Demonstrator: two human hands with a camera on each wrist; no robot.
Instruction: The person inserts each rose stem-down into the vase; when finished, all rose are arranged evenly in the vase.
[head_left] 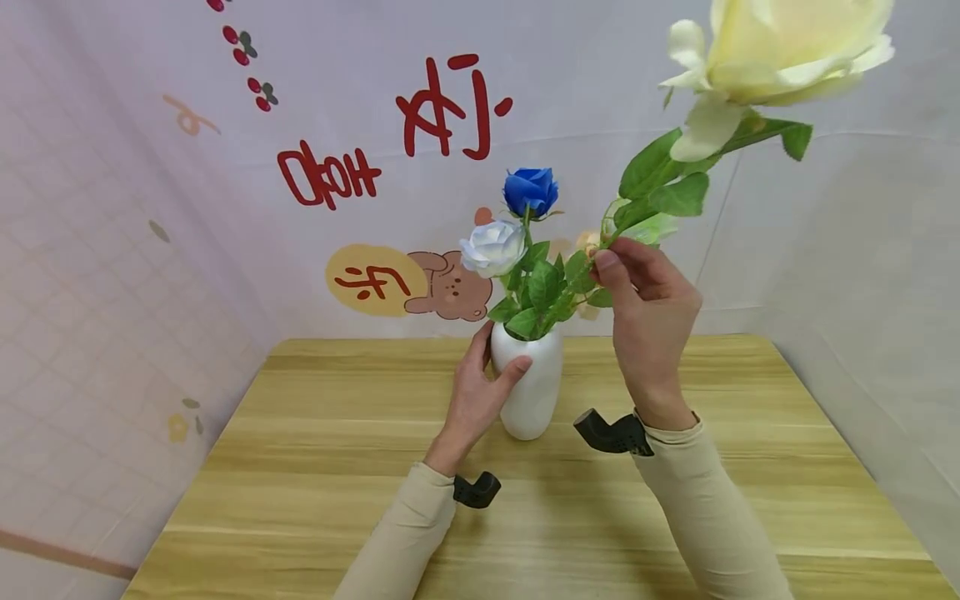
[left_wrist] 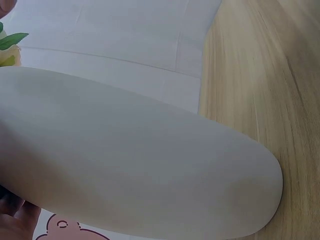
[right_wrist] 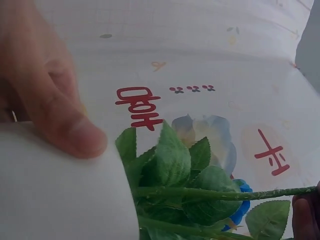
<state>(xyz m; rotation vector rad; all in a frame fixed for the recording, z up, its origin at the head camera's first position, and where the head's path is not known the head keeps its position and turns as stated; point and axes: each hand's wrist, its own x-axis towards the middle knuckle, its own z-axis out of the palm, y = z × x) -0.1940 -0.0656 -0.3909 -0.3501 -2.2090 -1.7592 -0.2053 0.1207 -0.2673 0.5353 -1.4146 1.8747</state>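
A white vase (head_left: 531, 400) stands upright on the table, with my left hand (head_left: 474, 396) holding its upper side, thumb across the front. Up close in the left wrist view, the vase body (left_wrist: 150, 155) fills much of the picture. My right hand (head_left: 660, 321) pinches the stem of a large cream rose (head_left: 795, 58) between thumb and fingers, above and right of the vase. In the right wrist view that green stem (right_wrist: 275, 194) runs down to the vase mouth among leaves. A blue rose (head_left: 530, 192) and a pale blue-white rose (head_left: 493, 248) rise from the vase.
The wood-grain table (head_left: 322, 467) reaches back to a pale cloth backdrop (head_left: 600, 75) with red lettering and a printed bear (head_left: 453, 287). Partly hidden behind my right hand is a pale greenish flower (head_left: 654, 229). Dark camera mounts (head_left: 611, 433) stick out from both wrists.
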